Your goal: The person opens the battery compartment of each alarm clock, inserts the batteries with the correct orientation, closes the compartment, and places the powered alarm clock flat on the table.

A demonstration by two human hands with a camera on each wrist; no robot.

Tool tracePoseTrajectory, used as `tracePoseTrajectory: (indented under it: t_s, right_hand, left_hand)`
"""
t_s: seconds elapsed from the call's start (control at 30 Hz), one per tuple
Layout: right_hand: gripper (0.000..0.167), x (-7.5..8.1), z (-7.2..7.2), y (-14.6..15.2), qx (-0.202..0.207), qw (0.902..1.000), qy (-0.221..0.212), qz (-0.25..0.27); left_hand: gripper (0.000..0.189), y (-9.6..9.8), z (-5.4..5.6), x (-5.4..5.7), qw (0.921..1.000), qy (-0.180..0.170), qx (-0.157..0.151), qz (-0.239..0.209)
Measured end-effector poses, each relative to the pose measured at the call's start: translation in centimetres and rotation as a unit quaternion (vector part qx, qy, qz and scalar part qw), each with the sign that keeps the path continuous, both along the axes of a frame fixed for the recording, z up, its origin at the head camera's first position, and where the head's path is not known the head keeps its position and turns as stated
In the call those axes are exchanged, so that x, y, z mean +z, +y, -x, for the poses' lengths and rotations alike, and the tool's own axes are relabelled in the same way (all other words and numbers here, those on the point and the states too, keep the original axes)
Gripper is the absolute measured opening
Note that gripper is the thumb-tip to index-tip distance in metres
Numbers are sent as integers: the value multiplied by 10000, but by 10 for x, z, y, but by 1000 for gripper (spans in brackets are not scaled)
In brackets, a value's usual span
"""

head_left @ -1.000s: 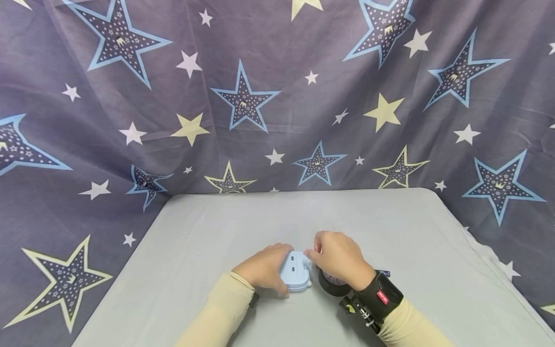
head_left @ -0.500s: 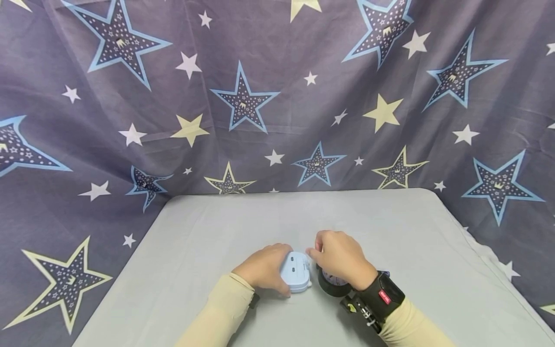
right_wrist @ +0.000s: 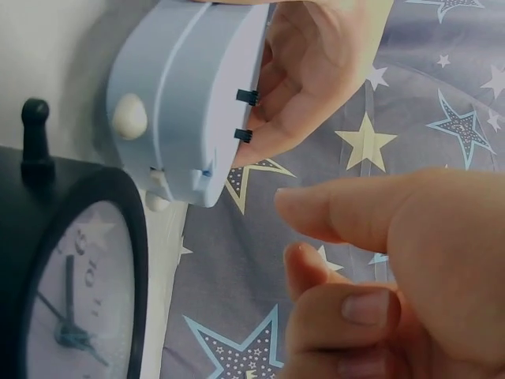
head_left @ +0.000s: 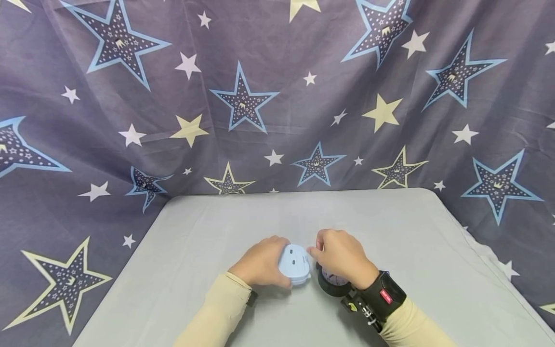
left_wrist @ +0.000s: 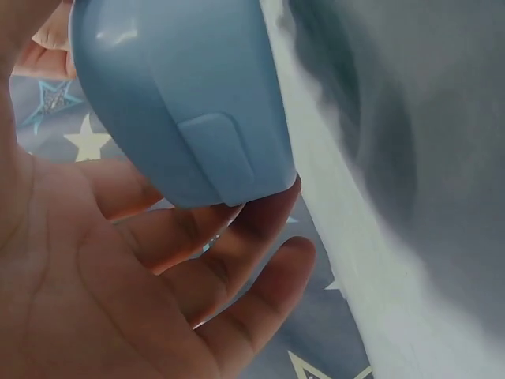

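In the head view my left hand holds a small light blue rounded box from its left side. The left wrist view shows the smooth blue box with a raised tab, its lower end against the fingers of my left hand. Two short dark bits and white round knobs stick out of the box in the right wrist view. My right hand hovers just right of the box, above a black clock. Thumb and bent index finger of that right hand are apart, with nothing between them.
A black alarm clock with a round numbered face and a peg on its side stands close by the box. Beside the right wrist strap shows a small blue tip. A star-printed curtain hangs behind the grey-white table.
My left hand has moved the blue box slightly up and away, tilting it. The right fingertips, earlier right at the box's edge, now stand a little apart from it.
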State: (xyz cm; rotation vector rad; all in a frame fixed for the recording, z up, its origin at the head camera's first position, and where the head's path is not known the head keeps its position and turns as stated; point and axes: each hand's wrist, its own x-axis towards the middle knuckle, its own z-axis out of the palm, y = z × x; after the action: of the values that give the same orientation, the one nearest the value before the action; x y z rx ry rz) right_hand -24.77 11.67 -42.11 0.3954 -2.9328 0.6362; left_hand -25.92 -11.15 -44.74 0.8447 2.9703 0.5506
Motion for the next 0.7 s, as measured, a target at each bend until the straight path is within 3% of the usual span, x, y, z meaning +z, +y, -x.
tracePoseTrajectory:
  t_s: [0.37,0.7]
  right_hand:
    - [33,1,-2,1,-25,9999,7,113]
    - [35,2,-1,1,-24,9999,71,109]
  left_hand:
    - [85,-5,-3,9,9995,232,91,-200]
    - [85,-8,-5,18,9976,627,271,-72]
